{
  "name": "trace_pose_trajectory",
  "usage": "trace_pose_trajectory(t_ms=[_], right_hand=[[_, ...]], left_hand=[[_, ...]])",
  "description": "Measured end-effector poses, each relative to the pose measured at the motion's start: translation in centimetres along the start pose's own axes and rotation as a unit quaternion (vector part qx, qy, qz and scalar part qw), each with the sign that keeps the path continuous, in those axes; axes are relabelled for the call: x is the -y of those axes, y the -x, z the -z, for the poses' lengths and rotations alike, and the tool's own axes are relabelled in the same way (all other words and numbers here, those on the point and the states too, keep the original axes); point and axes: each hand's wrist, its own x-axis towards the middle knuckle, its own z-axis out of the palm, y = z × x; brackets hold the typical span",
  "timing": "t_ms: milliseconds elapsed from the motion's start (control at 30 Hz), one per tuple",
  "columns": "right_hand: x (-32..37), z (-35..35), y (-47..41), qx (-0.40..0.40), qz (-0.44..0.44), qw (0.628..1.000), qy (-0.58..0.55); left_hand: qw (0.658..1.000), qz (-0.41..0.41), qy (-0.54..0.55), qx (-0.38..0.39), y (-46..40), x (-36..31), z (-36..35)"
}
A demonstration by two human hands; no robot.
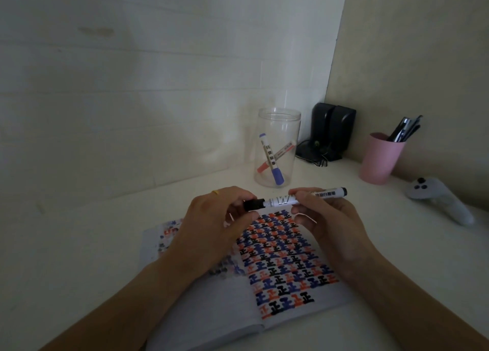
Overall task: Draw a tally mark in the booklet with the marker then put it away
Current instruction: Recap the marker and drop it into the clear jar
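A black marker (281, 199) with a white barrel lies level above the open booklet (285, 263). My left hand (211, 223) pinches its black cap end, and my right hand (328, 223) grips the barrel near the tail. The cap looks seated on the marker. The booklet's right page is covered with rows of black, blue and orange tally characters. Behind it stands a clear plastic jar (277, 128) that holds a blue marker (272, 160) and an orange marker (275, 156), crossed.
A pink cup (378, 160) with several pens stands at the right by the wall. Two black speakers (330, 128) with cables sit in the corner. A grey game controller (439, 197) lies at the far right on the white desk (92, 244).
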Motion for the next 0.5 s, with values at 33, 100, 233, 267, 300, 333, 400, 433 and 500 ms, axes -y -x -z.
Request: trace_pose_trajectory(t_ms=[33,100,233,267,300,333,400,433,500], right_hand=[[0.02,-0.02,0.03,-0.001,-0.001,1.0,-0.007],[0.04,-0.02,0.06,-0.004,-0.002,1.0,-0.017],[0.11,0.13,0.05,-0.014,0.004,1.0,-0.023],[0.06,0.15,0.05,-0.014,0.004,1.0,-0.018],[0.01,0.12,0.09,-0.01,0.004,1.0,-0.01],[-0.05,0.07,0.13,-0.007,0.004,1.0,0.0],[-0.05,-0.12,0.19,-0.009,0.001,1.0,0.005],[0.01,-0.21,0.2,-0.016,-0.002,1.0,-0.003],[0.13,-0.28,0.17,-0.03,-0.001,0.999,-0.02]], left_hand=[[1.0,0.0,-0.002,0.0,-0.02,0.0,-0.01],[1.0,-0.001,-0.005,0.003,-0.03,0.01,-0.1],[1.0,-0.006,-0.006,0.005,0.02,0.14,-0.15],[1.0,-0.009,-0.008,0.006,0.01,0.18,-0.17],[1.0,-0.012,-0.013,0.009,0.0,0.17,-0.19],[1.0,-0.015,-0.018,0.013,0.0,0.16,-0.19],[0.999,-0.019,-0.022,0.017,0.0,0.09,-0.14],[0.999,-0.022,-0.021,0.016,-0.01,0.03,-0.1],[0.999,-0.034,-0.02,0.014,-0.05,-0.13,-0.05]])
